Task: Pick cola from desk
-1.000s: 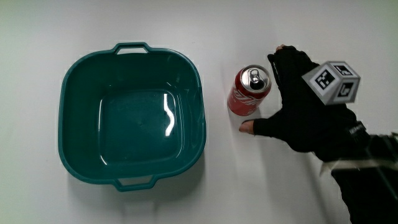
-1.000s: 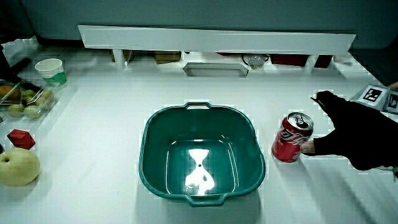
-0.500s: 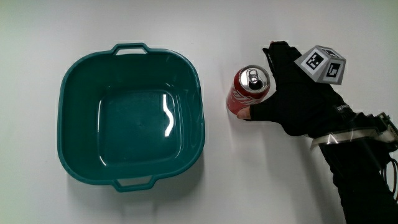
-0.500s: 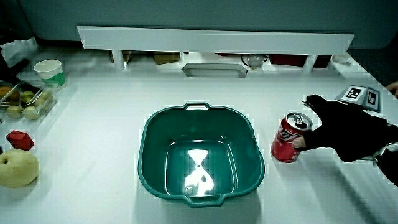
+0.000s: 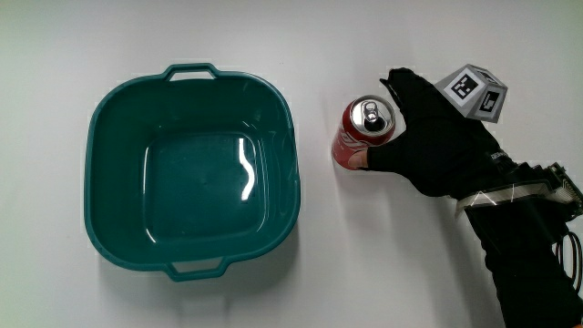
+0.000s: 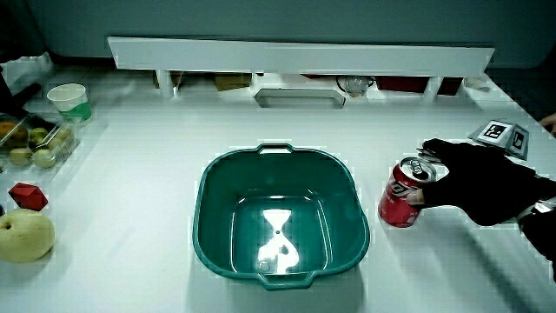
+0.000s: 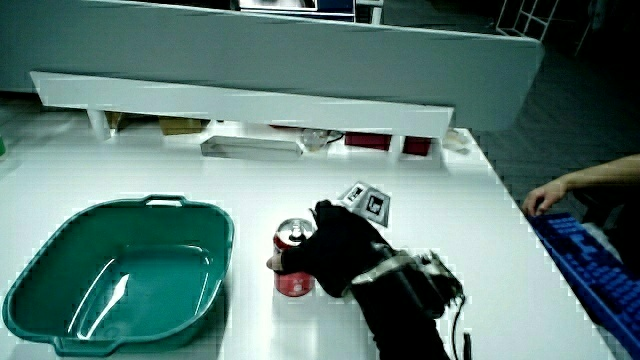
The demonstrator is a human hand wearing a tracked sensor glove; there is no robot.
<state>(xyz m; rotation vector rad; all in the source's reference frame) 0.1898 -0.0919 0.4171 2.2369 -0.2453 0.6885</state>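
Cola (image 5: pixel 366 133), a red can with a silver top, stands upright on the white table (image 5: pixel 428 273) just beside the teal basin (image 5: pixel 102 173), apart from its rim. The hand (image 5: pixel 435 146) is against the can on the side away from the basin, thumb pressed to the can's nearer side and the fingers (image 5: pixel 401 84) reaching round its farther side, so the grip is closed on the can while the can's base sits on the table. In both side views the can (image 6: pixel 401 193) (image 7: pixel 293 258) is upright with the glove (image 6: pixel 478 178) (image 7: pixel 335 250) wrapped partly around it. The patterned cube (image 5: pixel 474 91) rides on the back of the hand. Well apart from the basin (image 6: pixel 204 235), at the table's edge, a side view shows a pale fruit (image 6: pixel 24 235), a small red block (image 6: pixel 28 195) and a cup (image 6: pixel 71 99).
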